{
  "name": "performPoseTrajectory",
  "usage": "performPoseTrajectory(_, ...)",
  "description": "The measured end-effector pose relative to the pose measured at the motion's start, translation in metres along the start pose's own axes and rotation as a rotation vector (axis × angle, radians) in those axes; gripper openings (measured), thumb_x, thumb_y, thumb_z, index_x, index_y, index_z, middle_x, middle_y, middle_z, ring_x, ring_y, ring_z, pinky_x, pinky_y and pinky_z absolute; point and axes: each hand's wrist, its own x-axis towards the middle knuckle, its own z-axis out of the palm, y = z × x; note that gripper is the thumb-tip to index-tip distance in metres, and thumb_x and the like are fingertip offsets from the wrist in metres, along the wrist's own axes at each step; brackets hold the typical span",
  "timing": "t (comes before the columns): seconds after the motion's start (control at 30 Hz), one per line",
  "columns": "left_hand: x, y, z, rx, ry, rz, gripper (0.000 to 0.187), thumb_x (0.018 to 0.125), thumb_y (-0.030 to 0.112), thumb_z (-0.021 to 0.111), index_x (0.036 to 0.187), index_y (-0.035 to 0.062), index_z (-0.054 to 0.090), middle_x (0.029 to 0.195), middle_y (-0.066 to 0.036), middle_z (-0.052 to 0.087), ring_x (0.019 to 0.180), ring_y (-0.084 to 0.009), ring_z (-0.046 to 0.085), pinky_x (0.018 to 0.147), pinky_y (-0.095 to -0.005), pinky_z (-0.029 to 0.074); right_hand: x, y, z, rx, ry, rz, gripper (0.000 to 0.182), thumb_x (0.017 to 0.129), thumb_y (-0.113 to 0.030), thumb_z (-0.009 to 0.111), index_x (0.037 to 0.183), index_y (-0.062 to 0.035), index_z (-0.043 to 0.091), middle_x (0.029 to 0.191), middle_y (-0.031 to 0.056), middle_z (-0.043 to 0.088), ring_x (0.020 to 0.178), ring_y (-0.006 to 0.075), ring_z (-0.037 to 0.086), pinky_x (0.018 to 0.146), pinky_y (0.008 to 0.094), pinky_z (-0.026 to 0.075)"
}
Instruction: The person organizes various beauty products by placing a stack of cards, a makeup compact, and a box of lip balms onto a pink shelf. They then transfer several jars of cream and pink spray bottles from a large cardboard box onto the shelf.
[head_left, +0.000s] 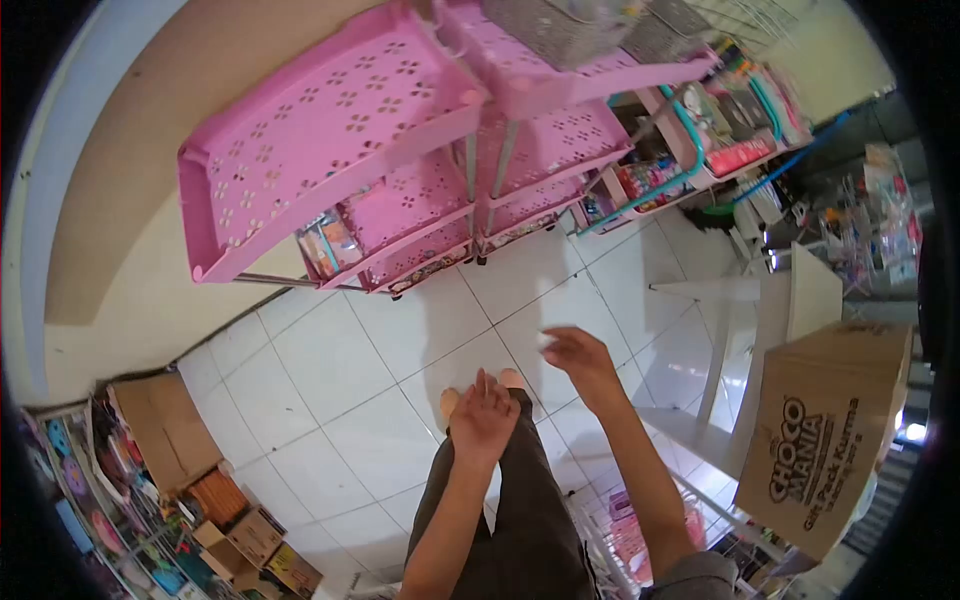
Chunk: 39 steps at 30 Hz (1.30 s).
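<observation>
My right hand [581,361] is raised over the tiled floor, its fingers pinched on a small white item [546,341] too small to identify. Lower and to the left, my left hand [484,418] hovers in front of my legs, fingers loosely stretched, with nothing visible in it. Ahead of both hands stand pink trolley racks [340,125] with flower-shaped holes. The top tray of the left one is bare, while a lower tier holds some colourful packets [330,245].
A large Choco Mania carton [825,440] sits at right beside a white table leg [715,375]. Grey baskets [560,30] rest on the second rack. Small boxes [255,540] and a shelf of goods [100,510] are at lower left. White floor tiles [330,400] lie between.
</observation>
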Motion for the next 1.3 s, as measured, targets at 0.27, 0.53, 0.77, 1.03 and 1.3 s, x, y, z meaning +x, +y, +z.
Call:
performPoseTrajectory(0.27,-0.009,-0.003,-0.067,0.078,0.249,-0.110,0.016,0.078,0.012,0.044,0.089,0.0055,0.054,0.081,-0.004,0.053,0.072,-0.0159,0.049,0.064,-0.0289,0.037,-0.124,0.115,-0.056,0.609,0.652,0.033,0.016,0.080,-0.020,0.051,0.068,-0.0095,0.049,0.065,-0.0002,0.050,0.065,0.0114,0.047,0.067,0.0268,0.038)
performPoseTrajectory(0.53,-0.016,-0.024,-0.113,0.125,0.203,-0.066,0.017,0.079,0.013,0.043,0.090,0.0066,0.055,0.080,-0.004,0.054,0.071,-0.0156,0.050,0.063,-0.0284,0.038,-0.159,0.139,-0.054,0.846,0.609,0.025,0.028,0.082,-0.031,0.046,0.075,-0.0044,0.051,0.071,0.0053,0.052,0.071,0.0150,0.049,0.069,0.0281,0.039)
performPoseTrajectory(0.77,-0.045,-0.085,-0.181,0.038,0.202,-0.048,0.016,0.076,0.009,0.045,0.088,0.0063,0.055,0.077,-0.004,0.054,0.069,-0.0168,0.049,0.063,-0.0298,0.037,-0.224,0.149,-0.115,0.618,0.600,0.092,0.020,0.080,-0.023,0.049,0.083,-0.0033,0.053,0.076,0.0043,0.054,0.070,0.0122,0.050,0.067,0.0244,0.039)
performPoseTrajectory(1.03,-0.060,-0.060,-0.187,-0.098,0.179,0.044,0.015,0.076,0.009,0.044,0.085,0.0065,0.056,0.076,-0.003,0.055,0.069,-0.0169,0.049,0.063,-0.0298,0.037,-0.186,0.136,-0.135,0.350,0.617,0.134,0.013,0.079,-0.017,0.051,0.080,-0.0047,0.054,0.071,0.0027,0.054,0.067,0.0102,0.050,0.065,0.0224,0.039)
performPoseTrajectory(1.3,-0.022,0.076,-0.152,-0.305,0.190,0.307,0.017,0.077,0.014,0.043,0.086,0.0076,0.056,0.075,-0.003,0.055,0.068,-0.0156,0.050,0.061,-0.0290,0.037,-0.066,0.130,-0.024,0.166,0.319,0.256,0.012,0.079,-0.017,0.050,0.083,-0.0056,0.053,0.078,0.0040,0.056,0.072,0.0110,0.051,0.068,0.0243,0.039)
